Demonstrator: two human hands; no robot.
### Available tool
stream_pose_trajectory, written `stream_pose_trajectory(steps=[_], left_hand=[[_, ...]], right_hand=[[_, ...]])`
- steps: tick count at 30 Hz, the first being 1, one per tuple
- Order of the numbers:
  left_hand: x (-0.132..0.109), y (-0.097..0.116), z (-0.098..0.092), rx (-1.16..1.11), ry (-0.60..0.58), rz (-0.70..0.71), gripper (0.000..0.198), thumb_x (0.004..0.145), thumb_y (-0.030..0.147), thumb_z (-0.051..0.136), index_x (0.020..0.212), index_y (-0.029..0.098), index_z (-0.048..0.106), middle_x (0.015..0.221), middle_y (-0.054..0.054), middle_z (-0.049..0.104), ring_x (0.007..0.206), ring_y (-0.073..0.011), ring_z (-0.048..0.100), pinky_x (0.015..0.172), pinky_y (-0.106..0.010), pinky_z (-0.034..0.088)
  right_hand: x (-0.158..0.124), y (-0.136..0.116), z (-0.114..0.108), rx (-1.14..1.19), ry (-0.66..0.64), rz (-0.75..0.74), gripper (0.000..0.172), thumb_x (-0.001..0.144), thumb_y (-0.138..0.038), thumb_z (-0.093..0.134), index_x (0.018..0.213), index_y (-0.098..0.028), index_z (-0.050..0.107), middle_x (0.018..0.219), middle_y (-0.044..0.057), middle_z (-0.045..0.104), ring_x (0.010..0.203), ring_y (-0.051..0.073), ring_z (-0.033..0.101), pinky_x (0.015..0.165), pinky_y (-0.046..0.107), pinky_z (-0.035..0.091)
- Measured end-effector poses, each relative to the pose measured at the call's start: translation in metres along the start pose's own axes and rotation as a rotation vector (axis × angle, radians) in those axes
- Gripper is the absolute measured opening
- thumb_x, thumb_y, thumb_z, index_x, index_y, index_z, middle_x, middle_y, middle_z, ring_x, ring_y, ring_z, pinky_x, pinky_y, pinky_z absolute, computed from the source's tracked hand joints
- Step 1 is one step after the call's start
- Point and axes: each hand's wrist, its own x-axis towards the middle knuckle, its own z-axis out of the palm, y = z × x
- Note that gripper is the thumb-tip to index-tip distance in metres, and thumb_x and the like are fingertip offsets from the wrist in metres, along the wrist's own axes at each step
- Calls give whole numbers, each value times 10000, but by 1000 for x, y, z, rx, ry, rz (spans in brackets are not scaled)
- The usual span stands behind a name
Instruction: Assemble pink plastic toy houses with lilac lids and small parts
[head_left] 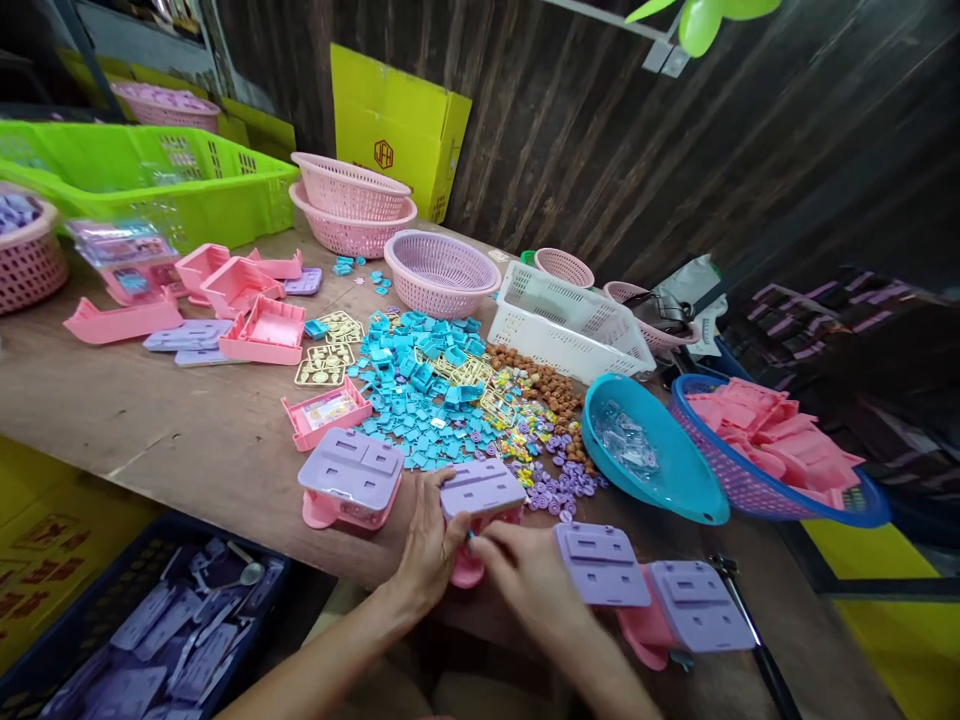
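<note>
My left hand (429, 545) and my right hand (525, 570) are both closed around one toy piece (480, 492) with a lilac lid and a pink base, at the table's near edge. Left of it stands a like toy piece with a lilac top (351, 476). To the right lie two more lilac-topped pieces (602, 563) (701, 605). Just beyond my hands spreads a pile of small blue plastic parts (420, 385), with small purple and coloured bits (559, 480) beside it.
A teal bowl (679, 478) holds clear parts; a blue basket (862, 505) holds pink pieces. White basket (570, 320), pink baskets (439, 270) and a green crate (150, 180) stand further back. A dark crate of lilac lids (157, 630) sits below left.
</note>
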Motion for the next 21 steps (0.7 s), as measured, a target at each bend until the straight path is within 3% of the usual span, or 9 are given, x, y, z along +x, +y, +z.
stream_pose_trajectory(steps=[2, 3, 6, 8, 11, 14, 17, 19, 21], left_hand=[[-3, -8, -1, 49, -101, 106, 498, 868, 563, 358, 1211, 202, 381, 1209, -142, 424, 1172, -293, 447, 990, -519, 377], [-6, -10, -2, 75, -171, 161, 498, 869, 542, 384, 1242, 213, 363, 1260, -154, 393, 1208, -303, 429, 996, -518, 379], [-15, -11, -8, 155, -333, 337, 619, 871, 449, 459, 1391, 266, 177, 1406, -177, 280, 1320, -325, 329, 1011, -505, 389], [-19, -8, -22, 231, -279, 470, 705, 856, 401, 509, 1422, 313, 98, 1443, -156, 274, 1334, -324, 319, 999, -493, 415], [-12, -4, -66, 337, -18, 577, 648, 849, 271, 530, 1386, 383, 185, 1430, -91, 337, 1297, -292, 388, 1011, -496, 405], [9, -5, -123, 425, 145, 420, 600, 853, 260, 513, 1378, 320, 229, 1404, -104, 369, 1302, -295, 370, 1059, -546, 318], [32, -10, -166, 434, -110, 171, 564, 826, 406, 549, 1341, 280, 357, 1363, -98, 455, 1257, -303, 427, 1038, -508, 357], [40, -14, -179, 377, -296, 81, 594, 789, 460, 585, 1326, 289, 398, 1364, -87, 471, 1227, -302, 462, 1017, -476, 387], [43, -17, -179, 313, -348, 52, 614, 747, 470, 632, 1298, 288, 430, 1348, -83, 482, 1195, -295, 488, 1000, -449, 404]], right_hand=[[23, 26, -34, -101, -68, 83, 369, 895, -324, 392, 605, -196, 580, 528, 5, 591, 518, 136, 534, 476, 223, 323], [38, 39, -47, -240, -88, 150, 329, 900, -294, 386, 698, -188, 623, 625, 25, 642, 593, 143, 565, 522, 225, 343], [82, 73, -63, -475, -241, 237, 206, 843, -179, 458, 831, -193, 663, 797, 44, 686, 749, 164, 606, 608, 228, 365], [101, 87, -54, -517, -321, 213, 183, 801, -139, 507, 866, -191, 670, 886, 58, 682, 823, 175, 611, 646, 228, 372], [113, 98, -33, -592, -394, 178, 234, 792, -106, 505, 972, -161, 644, 1048, 110, 629, 914, 196, 601, 699, 244, 386], [116, 100, -21, -643, -428, 155, 276, 792, -44, 457, 1007, -121, 613, 1085, 152, 594, 929, 215, 602, 721, 269, 395], [117, 100, -19, -653, -435, 135, 269, 800, -20, 429, 961, -118, 621, 1024, 151, 613, 914, 212, 610, 736, 270, 396], [118, 99, -19, -654, -423, 132, 249, 806, -30, 431, 923, -125, 630, 984, 143, 625, 902, 208, 614, 730, 265, 396], [118, 96, -21, -652, -394, 133, 225, 807, -52, 444, 902, -130, 633, 979, 140, 629, 901, 212, 615, 719, 266, 396]])
